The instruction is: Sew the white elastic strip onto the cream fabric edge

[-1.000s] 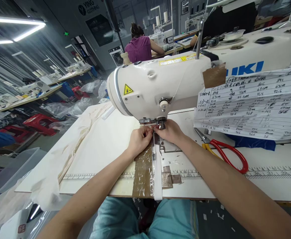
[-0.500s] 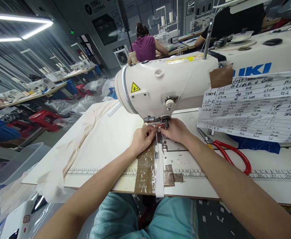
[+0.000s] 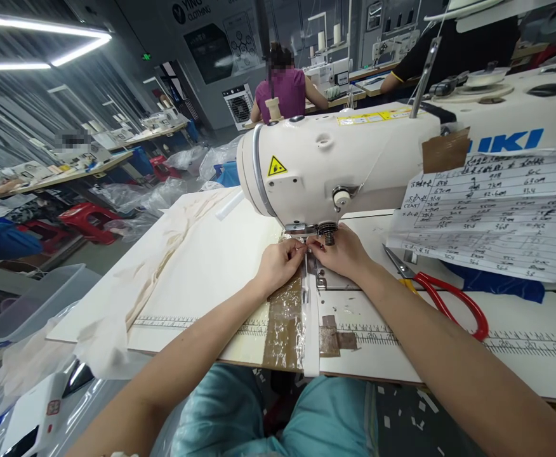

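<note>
Under the head of a white sewing machine [image 3: 301, 165], my left hand [image 3: 282, 263] and my right hand [image 3: 342, 252] meet with fingertips nearly touching. Both hands are closed in a pinch at the upper end of a narrow white strip [image 3: 311, 330], close to the needle area. The strip runs from there down to the table's front edge, beside brown tape [image 3: 285, 324]. What exactly lies between the fingertips is too small to make out.
Red-handled scissors [image 3: 449, 298] lie right of my right forearm, below a handwritten sheet [image 3: 487, 216]. Thin pale fabric [image 3: 157, 273] lies on the table's left. A person [image 3: 285, 89] sits beyond the machine. A clear bin [image 3: 35, 304] stands at left.
The whole view has shifted, so the machine and table appear slightly farther right. Both hands remain pinched together at the same spot under the machine head.
</note>
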A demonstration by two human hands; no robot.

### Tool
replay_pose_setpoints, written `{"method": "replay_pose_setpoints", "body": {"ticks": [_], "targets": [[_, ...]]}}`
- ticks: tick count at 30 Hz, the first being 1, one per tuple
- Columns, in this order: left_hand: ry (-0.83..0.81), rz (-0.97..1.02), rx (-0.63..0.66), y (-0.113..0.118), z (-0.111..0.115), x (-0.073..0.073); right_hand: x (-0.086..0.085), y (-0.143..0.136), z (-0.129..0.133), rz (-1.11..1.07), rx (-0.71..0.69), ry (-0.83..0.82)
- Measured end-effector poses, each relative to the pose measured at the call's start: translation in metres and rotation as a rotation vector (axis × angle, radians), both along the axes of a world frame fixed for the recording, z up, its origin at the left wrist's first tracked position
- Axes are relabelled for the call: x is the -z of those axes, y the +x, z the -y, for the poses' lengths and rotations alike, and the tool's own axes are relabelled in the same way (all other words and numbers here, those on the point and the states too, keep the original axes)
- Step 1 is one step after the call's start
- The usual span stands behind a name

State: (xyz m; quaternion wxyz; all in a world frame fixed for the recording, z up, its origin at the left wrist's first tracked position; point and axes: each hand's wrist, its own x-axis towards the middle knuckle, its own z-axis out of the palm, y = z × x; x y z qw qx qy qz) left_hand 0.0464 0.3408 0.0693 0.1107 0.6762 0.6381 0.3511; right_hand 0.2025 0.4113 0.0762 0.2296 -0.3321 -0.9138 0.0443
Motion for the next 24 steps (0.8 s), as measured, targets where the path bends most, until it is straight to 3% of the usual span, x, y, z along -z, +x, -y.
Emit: {"method": "replay_pose_setpoints", "body": {"ticks": [24], "targets": [[0.077,0.003,-0.027,0.0010,0.0014,0.0022,0.0006,-0.0037,0.0017,0.020,0.084,-0.068]]}}
